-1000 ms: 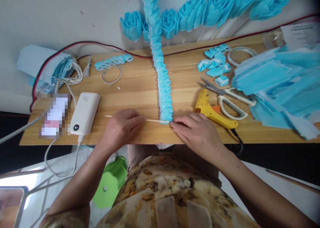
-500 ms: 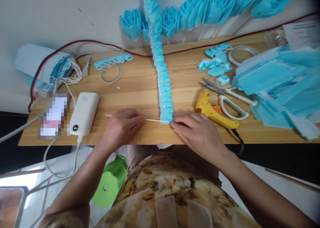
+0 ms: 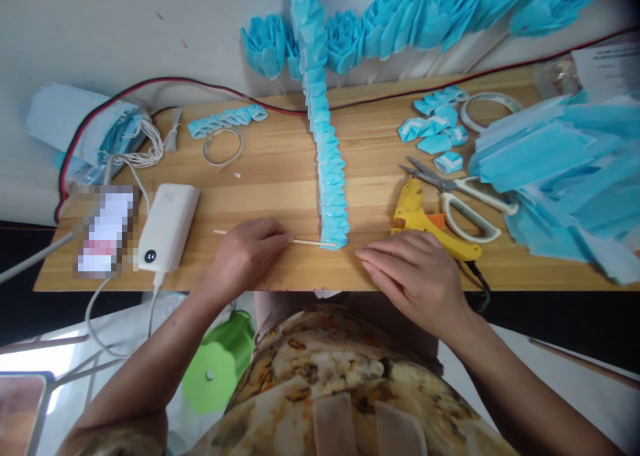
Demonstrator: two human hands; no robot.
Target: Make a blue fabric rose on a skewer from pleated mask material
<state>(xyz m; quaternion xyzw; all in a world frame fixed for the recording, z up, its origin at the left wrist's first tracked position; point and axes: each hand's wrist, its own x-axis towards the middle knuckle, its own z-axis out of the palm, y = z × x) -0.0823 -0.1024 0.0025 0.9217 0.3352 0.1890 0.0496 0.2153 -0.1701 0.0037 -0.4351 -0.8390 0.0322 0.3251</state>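
Note:
My left hand pinches a thin wooden stick lying sideways. The stick's right end rests on the near end of a long strip of folded blue pieces, which runs away from me toward the wall. My right hand lies low over the table, right of the strip and apart from it. Its fingers are stretched out side by side with nothing visible in them. Just behind this hand is a yellow glue gun, partly covered by it. White-handled scissors lie beside the gun.
Blue folded flowers line the wall. A pile of blue sheets covers the right side, near small folded pieces and a tape roll. Leftward are another tape roll, a white power bank and a blurred phone.
My right hand has let go of the strip's near end and moved right, toward the glue gun. My left hand keeps the stick in nearly the same place.

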